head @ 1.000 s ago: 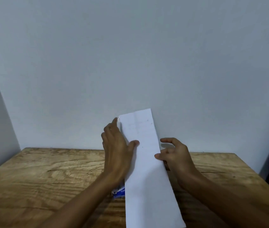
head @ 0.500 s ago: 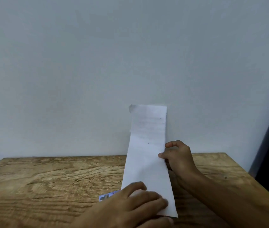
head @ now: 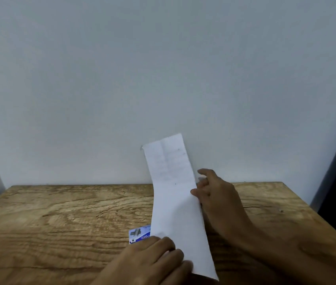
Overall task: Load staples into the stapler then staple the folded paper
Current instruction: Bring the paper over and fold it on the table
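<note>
Left hand (head: 152,262): I pin folded paper (head: 175,202) near table (head: 60,212) front edge
Right hand (head: 216,194): loosely pinching paper's edge
Progress: stapler unseen; stapling pending

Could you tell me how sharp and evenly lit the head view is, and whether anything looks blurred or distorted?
Head view: soft, even light, no glare; a faint shadow under the folded paper; the left hand is slightly blurred; print on the blue box is unreadable; the table edges splay from the wide angle.

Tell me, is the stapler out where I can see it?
No; only the folded paper, both hands and a small blue box show on the table.
</note>
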A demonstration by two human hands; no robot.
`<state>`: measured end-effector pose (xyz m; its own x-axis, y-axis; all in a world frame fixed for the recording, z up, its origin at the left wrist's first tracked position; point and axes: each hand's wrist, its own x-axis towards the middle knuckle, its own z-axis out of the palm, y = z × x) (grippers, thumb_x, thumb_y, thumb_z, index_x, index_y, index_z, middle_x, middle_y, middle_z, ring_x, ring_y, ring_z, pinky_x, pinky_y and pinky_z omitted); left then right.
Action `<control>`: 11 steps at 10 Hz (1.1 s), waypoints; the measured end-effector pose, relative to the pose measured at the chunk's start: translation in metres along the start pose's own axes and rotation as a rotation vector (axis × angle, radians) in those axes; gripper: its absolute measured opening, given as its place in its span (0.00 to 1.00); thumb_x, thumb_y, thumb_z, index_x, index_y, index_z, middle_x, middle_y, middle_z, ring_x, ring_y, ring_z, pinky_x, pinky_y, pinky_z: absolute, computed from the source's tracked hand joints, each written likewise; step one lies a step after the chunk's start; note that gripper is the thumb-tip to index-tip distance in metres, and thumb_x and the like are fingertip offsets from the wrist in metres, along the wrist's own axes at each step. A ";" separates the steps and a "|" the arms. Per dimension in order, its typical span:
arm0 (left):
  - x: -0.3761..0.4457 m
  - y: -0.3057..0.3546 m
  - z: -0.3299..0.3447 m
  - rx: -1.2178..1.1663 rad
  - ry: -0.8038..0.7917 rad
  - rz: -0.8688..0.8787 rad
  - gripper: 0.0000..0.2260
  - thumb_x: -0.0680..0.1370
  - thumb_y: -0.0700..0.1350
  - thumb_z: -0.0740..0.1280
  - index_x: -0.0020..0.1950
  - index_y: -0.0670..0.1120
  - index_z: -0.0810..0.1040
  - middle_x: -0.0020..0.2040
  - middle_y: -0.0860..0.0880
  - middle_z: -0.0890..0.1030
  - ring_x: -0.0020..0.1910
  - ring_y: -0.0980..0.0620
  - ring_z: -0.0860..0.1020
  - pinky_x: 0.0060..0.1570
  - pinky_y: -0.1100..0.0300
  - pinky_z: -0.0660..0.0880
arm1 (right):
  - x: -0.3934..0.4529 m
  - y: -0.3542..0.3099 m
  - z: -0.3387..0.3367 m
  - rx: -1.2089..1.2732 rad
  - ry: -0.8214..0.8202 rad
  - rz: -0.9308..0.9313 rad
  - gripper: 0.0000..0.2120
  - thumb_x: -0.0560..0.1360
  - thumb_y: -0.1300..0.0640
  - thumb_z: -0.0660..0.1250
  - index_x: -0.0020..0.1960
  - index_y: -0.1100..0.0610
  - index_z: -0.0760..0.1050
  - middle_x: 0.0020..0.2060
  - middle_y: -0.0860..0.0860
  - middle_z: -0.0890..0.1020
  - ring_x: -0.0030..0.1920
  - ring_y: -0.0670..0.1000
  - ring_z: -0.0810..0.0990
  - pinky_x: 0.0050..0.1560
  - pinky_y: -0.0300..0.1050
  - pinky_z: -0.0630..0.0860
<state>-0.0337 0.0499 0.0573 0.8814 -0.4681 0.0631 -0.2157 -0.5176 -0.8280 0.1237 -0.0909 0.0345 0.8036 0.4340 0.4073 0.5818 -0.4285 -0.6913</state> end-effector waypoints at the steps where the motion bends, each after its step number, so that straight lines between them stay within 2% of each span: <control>1: -0.003 0.009 0.002 -0.234 0.004 -0.024 0.15 0.83 0.51 0.40 0.55 0.65 0.64 0.42 0.73 0.76 0.40 0.77 0.74 0.42 0.84 0.67 | -0.031 -0.001 -0.009 -0.229 0.157 -0.424 0.15 0.76 0.52 0.65 0.60 0.56 0.75 0.48 0.47 0.82 0.47 0.45 0.80 0.48 0.35 0.75; 2: 0.001 0.047 0.023 -0.613 0.266 -0.148 0.19 0.84 0.42 0.45 0.45 0.54 0.73 0.37 0.62 0.80 0.36 0.64 0.79 0.37 0.69 0.76 | -0.060 0.008 -0.018 -0.279 0.173 -0.712 0.15 0.74 0.48 0.65 0.49 0.58 0.82 0.44 0.50 0.84 0.46 0.45 0.80 0.51 0.30 0.71; 3: 0.006 0.062 0.027 -0.701 0.365 -0.226 0.24 0.83 0.41 0.49 0.37 0.52 0.80 0.35 0.57 0.80 0.35 0.59 0.80 0.30 0.66 0.76 | -0.080 0.016 -0.025 -0.349 0.043 -0.890 0.19 0.79 0.46 0.59 0.47 0.55 0.85 0.44 0.47 0.86 0.46 0.42 0.81 0.50 0.33 0.75; 4: 0.005 0.056 0.023 -0.810 0.338 -0.216 0.16 0.77 0.42 0.57 0.36 0.50 0.82 0.34 0.56 0.81 0.34 0.58 0.80 0.28 0.66 0.76 | -0.086 0.019 -0.022 -0.466 -0.052 -0.946 0.25 0.83 0.53 0.48 0.48 0.53 0.85 0.46 0.46 0.86 0.45 0.41 0.83 0.48 0.34 0.77; 5: 0.003 0.057 0.022 -0.806 0.324 -0.201 0.14 0.79 0.46 0.54 0.44 0.52 0.79 0.37 0.58 0.82 0.36 0.61 0.80 0.30 0.67 0.77 | -0.088 0.019 -0.014 -0.466 -0.064 -0.947 0.25 0.82 0.48 0.51 0.45 0.52 0.86 0.44 0.45 0.87 0.45 0.41 0.84 0.46 0.35 0.79; 6: 0.003 0.058 0.023 -0.876 0.382 -0.246 0.14 0.84 0.45 0.44 0.49 0.52 0.68 0.37 0.59 0.83 0.34 0.63 0.80 0.30 0.68 0.77 | -0.087 0.022 -0.010 -0.481 -0.066 -0.977 0.25 0.82 0.53 0.51 0.42 0.51 0.86 0.43 0.44 0.87 0.46 0.42 0.84 0.43 0.36 0.80; 7: 0.005 0.062 0.025 -0.846 0.395 -0.267 0.10 0.83 0.48 0.47 0.51 0.53 0.68 0.38 0.60 0.83 0.36 0.64 0.80 0.32 0.69 0.77 | -0.087 0.025 -0.010 -0.494 -0.063 -0.976 0.27 0.82 0.57 0.49 0.41 0.51 0.85 0.43 0.44 0.86 0.45 0.41 0.84 0.40 0.36 0.81; 8: 0.003 0.060 0.025 -0.896 0.439 -0.288 0.11 0.82 0.46 0.50 0.49 0.54 0.71 0.38 0.59 0.83 0.38 0.64 0.77 0.30 0.68 0.77 | -0.088 0.022 -0.012 -0.528 -0.051 -0.983 0.29 0.83 0.57 0.47 0.41 0.51 0.85 0.41 0.45 0.87 0.44 0.41 0.84 0.41 0.35 0.81; 9: 0.002 0.058 0.022 -0.907 0.447 -0.272 0.08 0.74 0.46 0.60 0.46 0.53 0.80 0.40 0.58 0.83 0.38 0.62 0.79 0.30 0.66 0.77 | -0.088 0.017 -0.014 -0.550 -0.027 -0.978 0.31 0.82 0.58 0.44 0.39 0.52 0.85 0.39 0.47 0.87 0.42 0.40 0.84 0.37 0.35 0.81; 10: 0.001 0.059 0.022 -0.922 0.441 -0.265 0.06 0.74 0.46 0.62 0.48 0.52 0.77 0.42 0.56 0.83 0.39 0.60 0.80 0.30 0.65 0.77 | -0.090 0.020 -0.013 -0.563 -0.029 -0.967 0.30 0.82 0.59 0.45 0.39 0.53 0.85 0.39 0.48 0.87 0.42 0.41 0.84 0.36 0.36 0.81; 11: 0.001 0.060 0.022 -0.895 0.439 -0.256 0.06 0.74 0.45 0.61 0.49 0.52 0.75 0.42 0.57 0.83 0.39 0.60 0.80 0.31 0.65 0.77 | -0.091 0.020 -0.012 -0.567 -0.025 -0.962 0.25 0.80 0.61 0.50 0.38 0.54 0.85 0.38 0.47 0.87 0.42 0.41 0.85 0.35 0.36 0.81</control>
<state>-0.0364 0.0345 -0.0044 0.7525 -0.3960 0.5263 -0.4352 -0.8987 -0.0540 0.0637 -0.1484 -0.0097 -0.0117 0.7923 0.6100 0.9384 -0.2021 0.2804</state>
